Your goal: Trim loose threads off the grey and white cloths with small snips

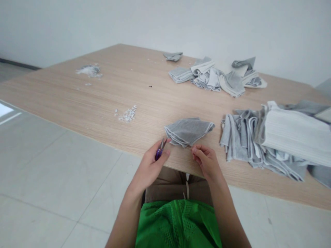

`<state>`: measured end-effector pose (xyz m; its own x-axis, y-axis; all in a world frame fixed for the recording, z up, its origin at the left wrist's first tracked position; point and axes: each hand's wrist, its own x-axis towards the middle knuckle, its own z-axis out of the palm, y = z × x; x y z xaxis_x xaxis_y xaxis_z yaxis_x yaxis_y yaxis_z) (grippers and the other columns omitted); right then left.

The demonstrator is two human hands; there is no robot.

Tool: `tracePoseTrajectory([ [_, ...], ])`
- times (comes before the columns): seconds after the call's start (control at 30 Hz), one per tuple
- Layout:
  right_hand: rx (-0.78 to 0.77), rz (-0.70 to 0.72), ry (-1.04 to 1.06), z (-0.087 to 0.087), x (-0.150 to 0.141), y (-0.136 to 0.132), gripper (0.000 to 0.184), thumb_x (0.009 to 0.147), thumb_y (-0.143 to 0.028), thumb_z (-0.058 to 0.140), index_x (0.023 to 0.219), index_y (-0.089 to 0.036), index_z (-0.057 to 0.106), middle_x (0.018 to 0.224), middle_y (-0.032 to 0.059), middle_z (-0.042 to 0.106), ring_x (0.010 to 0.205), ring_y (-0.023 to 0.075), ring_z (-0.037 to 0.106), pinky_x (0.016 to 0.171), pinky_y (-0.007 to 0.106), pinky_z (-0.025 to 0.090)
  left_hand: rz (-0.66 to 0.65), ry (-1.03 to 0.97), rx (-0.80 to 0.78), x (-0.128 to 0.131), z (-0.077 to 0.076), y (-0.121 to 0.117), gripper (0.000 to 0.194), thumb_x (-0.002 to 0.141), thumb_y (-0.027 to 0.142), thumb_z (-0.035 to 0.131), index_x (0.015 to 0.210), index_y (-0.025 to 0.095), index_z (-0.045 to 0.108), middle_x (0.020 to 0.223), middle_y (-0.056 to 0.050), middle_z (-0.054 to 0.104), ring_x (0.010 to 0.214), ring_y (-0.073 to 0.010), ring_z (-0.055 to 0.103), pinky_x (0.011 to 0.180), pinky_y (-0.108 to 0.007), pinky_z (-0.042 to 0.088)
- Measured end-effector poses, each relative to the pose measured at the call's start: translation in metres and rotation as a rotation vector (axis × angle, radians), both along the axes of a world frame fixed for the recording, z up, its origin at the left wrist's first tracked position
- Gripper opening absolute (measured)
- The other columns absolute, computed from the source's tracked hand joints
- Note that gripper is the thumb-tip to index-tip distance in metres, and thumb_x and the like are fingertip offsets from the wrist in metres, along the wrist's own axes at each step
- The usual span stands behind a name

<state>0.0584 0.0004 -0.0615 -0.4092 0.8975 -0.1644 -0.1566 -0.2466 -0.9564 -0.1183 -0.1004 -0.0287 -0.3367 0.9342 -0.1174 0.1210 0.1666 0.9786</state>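
My left hand (152,162) is closed around small thread snips (159,152) with purple handles, their blades pointing up and away from me. Just beyond the blades lies a small stack of grey cloths (190,131) with pale stitched edges, fanned out near the table's front edge. At the near right corner of that stack, the thumb and fingers of my right hand (205,160) are pinched together on a thin light-brown strand (188,147). Whether the strand is joined to the cloths is too small to tell.
A wooden table (144,100) stands against a white wall. Little white scraps (128,114) lie left of the cloths, and a fluffy pile of scraps (90,70) sits farther back. Folded cloths (207,75) are heaped at the back, with a larger cloth pile (287,134) on the right.
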Motion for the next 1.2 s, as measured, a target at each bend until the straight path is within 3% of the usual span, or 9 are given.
tracePoseTrajectory([
  [0.1,0.006,0.008,-0.003,-0.002,0.001,-0.001,0.017,0.072,-0.032,0.071,0.066,-0.018,0.063,0.055,-0.0040,0.049,0.053,0.0089,0.038,0.050,0.022,0.026,-0.163,-0.417,-0.159,0.006,0.010,-0.008,0.047,0.092,0.049,0.055,0.134,0.028,0.051,0.071,0.007,0.035,0.051,-0.0054,0.024,0.042,-0.015,0.012],
  [0.2,-0.003,-0.007,-0.003,-0.003,0.001,-0.002,0.017,0.072,-0.032,0.072,0.068,-0.017,0.064,0.056,-0.0044,0.049,0.053,0.0088,0.038,0.050,0.022,0.027,-0.192,-0.543,-0.198,0.013,0.008,-0.010,0.041,0.091,0.052,0.055,0.122,0.024,0.057,0.082,0.004,0.040,0.055,-0.0048,0.025,0.042,-0.013,0.011],
  [0.4,0.020,-0.008,-0.042,-0.002,0.001,-0.003,0.019,0.072,-0.033,0.073,0.070,-0.016,0.065,0.058,-0.0048,0.048,0.053,0.0081,0.036,0.051,0.023,0.025,-0.087,-0.583,-0.198,0.030,-0.007,-0.005,0.042,0.088,0.057,0.057,0.093,0.016,0.058,0.082,0.001,0.045,0.056,-0.0051,0.028,0.040,-0.012,0.016],
  [0.63,0.053,0.002,-0.091,-0.003,0.005,-0.004,0.018,0.075,-0.033,0.072,0.071,-0.017,0.066,0.060,-0.0041,0.049,0.057,0.0091,0.038,0.053,0.023,0.026,-0.043,-0.568,-0.252,0.033,-0.003,0.007,0.041,0.088,0.056,0.055,0.081,0.015,0.056,0.061,0.006,0.036,0.050,-0.0056,0.023,0.038,-0.013,0.014],
  [1.2,0.077,0.063,-0.066,-0.002,0.008,-0.007,0.012,0.079,-0.028,0.068,0.073,-0.019,0.066,0.064,-0.0032,0.052,0.059,0.0100,0.041,0.058,0.024,0.033,-0.020,-0.482,-0.297,0.031,0.004,0.021,0.034,0.089,0.047,0.054,0.075,0.016,0.056,0.054,0.007,0.033,0.045,-0.0054,0.020,0.037,-0.015,0.013],
])
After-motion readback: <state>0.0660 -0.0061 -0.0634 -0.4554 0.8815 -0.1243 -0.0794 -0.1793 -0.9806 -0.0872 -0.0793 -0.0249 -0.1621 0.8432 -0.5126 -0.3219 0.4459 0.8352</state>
